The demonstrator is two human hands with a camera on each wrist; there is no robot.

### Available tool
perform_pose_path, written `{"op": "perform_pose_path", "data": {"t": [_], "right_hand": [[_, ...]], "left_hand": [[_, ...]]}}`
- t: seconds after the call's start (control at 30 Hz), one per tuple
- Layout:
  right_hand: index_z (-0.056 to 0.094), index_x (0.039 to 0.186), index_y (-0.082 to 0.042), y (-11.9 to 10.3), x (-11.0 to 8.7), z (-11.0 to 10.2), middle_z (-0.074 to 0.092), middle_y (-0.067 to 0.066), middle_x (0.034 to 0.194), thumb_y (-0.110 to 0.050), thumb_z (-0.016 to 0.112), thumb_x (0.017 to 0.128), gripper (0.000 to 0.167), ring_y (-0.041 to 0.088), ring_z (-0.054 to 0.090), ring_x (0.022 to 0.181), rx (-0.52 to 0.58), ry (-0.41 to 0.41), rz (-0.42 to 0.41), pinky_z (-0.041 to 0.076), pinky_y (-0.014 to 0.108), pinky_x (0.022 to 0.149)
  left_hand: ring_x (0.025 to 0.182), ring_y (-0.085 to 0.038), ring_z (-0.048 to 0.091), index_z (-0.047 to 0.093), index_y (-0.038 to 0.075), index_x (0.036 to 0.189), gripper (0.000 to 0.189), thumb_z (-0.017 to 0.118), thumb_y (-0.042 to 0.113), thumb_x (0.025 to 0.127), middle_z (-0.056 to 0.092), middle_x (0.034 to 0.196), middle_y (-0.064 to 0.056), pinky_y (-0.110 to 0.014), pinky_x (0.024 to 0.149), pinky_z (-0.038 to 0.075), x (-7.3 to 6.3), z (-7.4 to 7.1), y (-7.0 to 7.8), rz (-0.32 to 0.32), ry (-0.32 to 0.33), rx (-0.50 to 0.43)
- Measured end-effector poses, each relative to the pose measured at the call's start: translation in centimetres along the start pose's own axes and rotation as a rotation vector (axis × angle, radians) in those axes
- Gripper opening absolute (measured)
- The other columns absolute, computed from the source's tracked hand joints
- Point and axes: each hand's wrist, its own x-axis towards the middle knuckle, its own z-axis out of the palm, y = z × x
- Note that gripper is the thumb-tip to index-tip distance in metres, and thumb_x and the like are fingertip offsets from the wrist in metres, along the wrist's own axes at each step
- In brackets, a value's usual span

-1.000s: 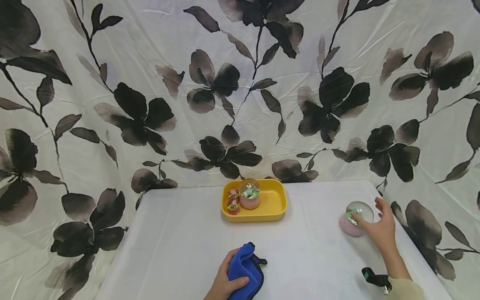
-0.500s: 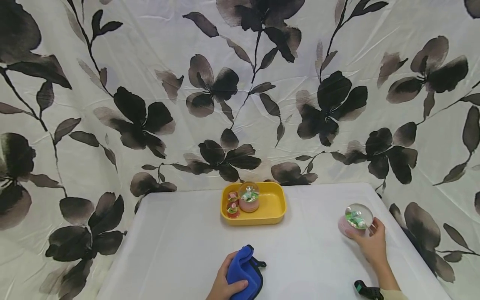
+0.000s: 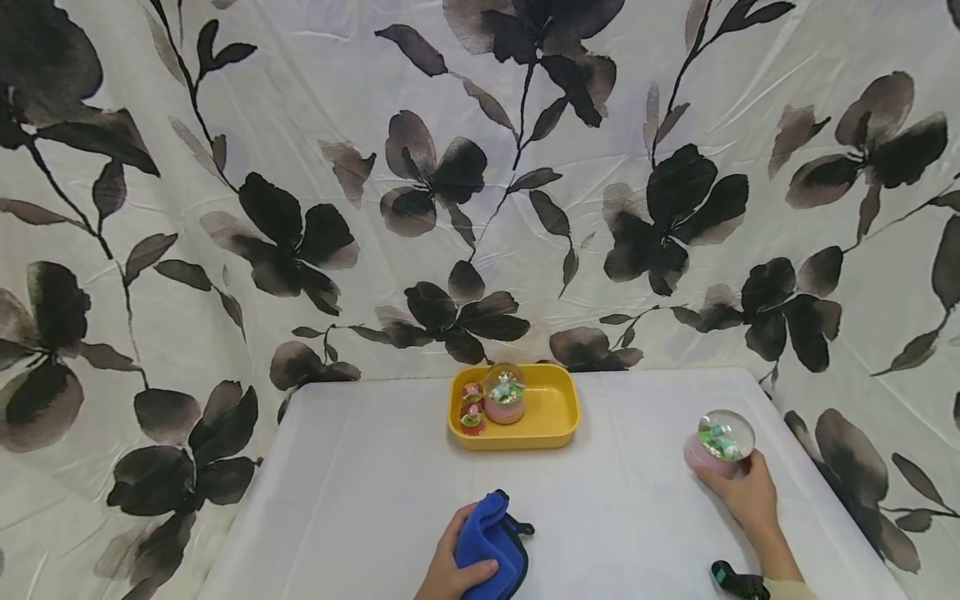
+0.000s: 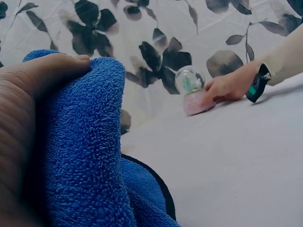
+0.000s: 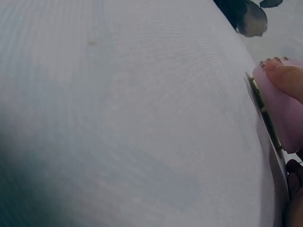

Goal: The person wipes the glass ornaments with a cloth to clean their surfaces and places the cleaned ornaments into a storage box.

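Observation:
My right hand (image 3: pixel 753 502) grips the pink base of a snow globe (image 3: pixel 724 435) at the right side of the table. The clear dome has green and white figures inside. In the left wrist view the globe (image 4: pixel 191 92) leans slightly, and in the right wrist view my thumb lies on the pink base (image 5: pixel 279 109), whose underside edge shows. My left hand (image 3: pixel 448 560) holds a folded blue cloth (image 3: pixel 487 543) with black edging and a small black loop, near the table's front. The cloth (image 4: pixel 85 142) fills much of the left wrist view.
A yellow tray (image 3: pixel 551 425) stands at the back middle of the white-covered table (image 3: pixel 360 475). In it are another pink-based snow globe (image 3: pixel 504 396) and two small red-based globes (image 3: pixel 472 417). A floral curtain (image 3: pixel 585 192) hangs behind.
My right hand has shifted from beside the globe's dome down to its pink base and now grips it. My left hand keeps holding the cloth in the same place.

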Motion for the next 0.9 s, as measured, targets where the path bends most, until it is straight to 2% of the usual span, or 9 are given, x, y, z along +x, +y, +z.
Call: {"op": "perform_pose_path", "data": {"t": [0.17,0.3,0.5,0.57,0.63,0.77,0.9], "right_hand": [[0.017,0.15,0.006,0.0,0.6,0.1,0.028,0.034,0.147,-0.036,0.082,0.078,0.106,0.051,0.027,0.135,-0.022,-0.009,-0.003,0.024,0.058,0.108],[0.021,0.15,0.005,-0.2,1.2,0.2,0.031,0.033,0.147,-0.039,0.082,0.077,0.105,0.05,0.029,0.134,-0.024,0.008,0.028,0.026,0.058,0.107],[0.025,0.149,0.003,-0.7,1.3,0.4,0.035,0.031,0.145,-0.036,0.085,0.074,0.105,0.046,0.033,0.133,0.076,-0.006,0.08,0.03,0.056,0.106],[0.027,0.15,0.0,-0.9,1.2,0.5,0.038,0.027,0.144,-0.034,0.086,0.073,0.103,0.041,0.038,0.13,0.126,-0.011,0.096,0.036,0.049,0.103],[0.028,0.15,-0.003,-1.3,1.0,0.7,0.039,0.023,0.144,-0.033,0.086,0.074,0.101,0.037,0.041,0.127,0.166,-0.007,0.122,0.042,0.035,0.097],[0.029,0.152,-0.011,-2.5,0.3,0.8,0.036,0.013,0.148,-0.026,0.085,0.076,0.095,0.026,0.041,0.127,0.295,0.015,0.16,0.041,0.011,0.083],[0.035,0.147,-0.012,-4.1,-0.4,0.7,0.037,0.005,0.14,-0.013,0.084,0.076,0.087,0.017,0.042,0.12,0.409,0.044,0.143,0.041,0.007,0.082]], "left_hand": [[0.112,-0.031,0.053,0.038,0.01,0.144,0.073,0.073,0.026,0.082,0.052,0.129,-0.014,-0.05,0.089,0.047,0.1,0.4,0.5,-0.02,-0.003,-0.009],[0.111,-0.03,0.054,0.039,0.01,0.143,0.072,0.073,0.025,0.082,0.053,0.128,-0.014,-0.049,0.089,0.047,0.2,0.7,0.7,-0.016,-0.009,-0.019],[0.111,-0.03,0.054,0.038,0.01,0.144,0.072,0.072,0.025,0.083,0.053,0.127,-0.014,-0.048,0.089,0.048,0.2,0.6,0.8,-0.012,-0.02,-0.03],[0.11,-0.029,0.054,0.038,0.01,0.144,0.072,0.072,0.025,0.083,0.053,0.127,-0.014,-0.047,0.089,0.048,0.2,0.5,0.9,-0.01,-0.025,-0.034],[0.11,-0.028,0.055,0.038,0.01,0.144,0.071,0.072,0.024,0.083,0.054,0.127,-0.013,-0.047,0.089,0.048,0.2,0.3,1.0,-0.008,-0.029,-0.036],[0.11,-0.028,0.054,0.038,0.009,0.144,0.071,0.072,0.023,0.083,0.054,0.127,-0.013,-0.047,0.089,0.048,0.1,0.2,1.0,-0.001,-0.029,-0.037],[0.111,-0.029,0.054,0.039,0.009,0.144,0.072,0.073,0.025,0.082,0.053,0.127,-0.013,-0.047,0.089,0.047,0.0,0.0,0.9,-0.012,-0.016,-0.028]]}}
